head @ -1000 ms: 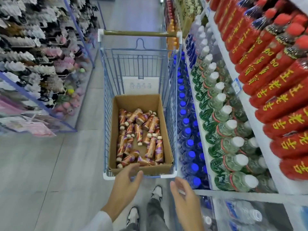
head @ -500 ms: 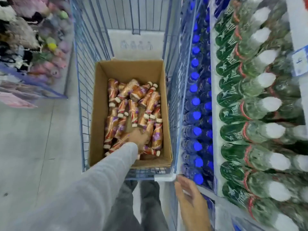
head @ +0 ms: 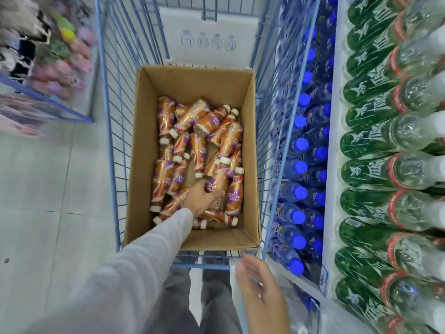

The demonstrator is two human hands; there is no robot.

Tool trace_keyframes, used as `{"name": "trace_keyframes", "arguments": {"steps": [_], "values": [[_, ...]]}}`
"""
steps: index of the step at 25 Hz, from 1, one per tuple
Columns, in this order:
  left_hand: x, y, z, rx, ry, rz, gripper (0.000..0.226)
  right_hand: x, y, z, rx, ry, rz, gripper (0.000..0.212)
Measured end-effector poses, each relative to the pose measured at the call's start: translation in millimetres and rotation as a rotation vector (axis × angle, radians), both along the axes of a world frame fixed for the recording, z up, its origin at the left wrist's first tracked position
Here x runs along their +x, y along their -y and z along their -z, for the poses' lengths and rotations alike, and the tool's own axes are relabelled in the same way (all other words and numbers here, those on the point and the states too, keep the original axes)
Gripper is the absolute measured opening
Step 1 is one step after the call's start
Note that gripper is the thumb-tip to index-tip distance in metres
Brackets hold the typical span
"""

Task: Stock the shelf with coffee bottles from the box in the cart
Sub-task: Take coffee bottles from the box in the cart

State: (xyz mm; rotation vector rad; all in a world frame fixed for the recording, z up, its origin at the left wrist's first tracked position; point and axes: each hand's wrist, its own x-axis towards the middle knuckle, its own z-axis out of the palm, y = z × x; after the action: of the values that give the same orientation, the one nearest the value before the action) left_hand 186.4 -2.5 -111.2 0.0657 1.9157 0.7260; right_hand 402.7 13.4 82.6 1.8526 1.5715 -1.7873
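Observation:
An open cardboard box (head: pixel 192 83) sits in a blue wire cart (head: pixel 113 97). Inside lie several brown and purple coffee bottles (head: pixel 183 145) with cream caps, piled loosely. My left hand (head: pixel 203 200) reaches into the box in a grey sleeve, and its fingers curl round one coffee bottle (head: pixel 218 180) near the front right of the pile. My right hand (head: pixel 258 283) hovers just outside the cart's near right corner, fingers relaxed and holding nothing.
To the right stands a shelf (head: pixel 330 165) with rows of blue-capped bottles (head: pixel 301 143) low down and green-labelled bottles (head: pixel 375 141) above. A rack of soft goods (head: pixel 36 56) lines the left side. Grey floor (head: pixel 48 201) lies between.
The view has come closer over the cart. My left hand went from the box's near edge down into the pile and now holds a bottle. My right hand stayed near the cart's corner.

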Motion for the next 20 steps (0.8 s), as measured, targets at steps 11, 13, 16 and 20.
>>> {"name": "trace_keyframes", "arguments": {"steps": [11,13,16,20], "values": [[-8.5,145.4,-198.0,0.271,-0.044,-0.57,0.052,-142.4,-23.3,118.7,0.184,-0.083,-0.827,0.048],[-7.3,157.8,-204.0,0.277,-0.038,-0.656,0.047,-172.6,-19.6,164.3,0.209,-0.061,-1.075,0.055],[-5.3,170.9,-201.9,0.284,-0.025,-0.692,0.05,-201.1,-8.0,221.2,0.262,0.008,-1.376,0.072],[-5.7,177.6,-193.4,0.272,-0.026,-0.685,0.056,-206.9,0.6,268.5,0.448,0.096,-1.579,0.09]]}}
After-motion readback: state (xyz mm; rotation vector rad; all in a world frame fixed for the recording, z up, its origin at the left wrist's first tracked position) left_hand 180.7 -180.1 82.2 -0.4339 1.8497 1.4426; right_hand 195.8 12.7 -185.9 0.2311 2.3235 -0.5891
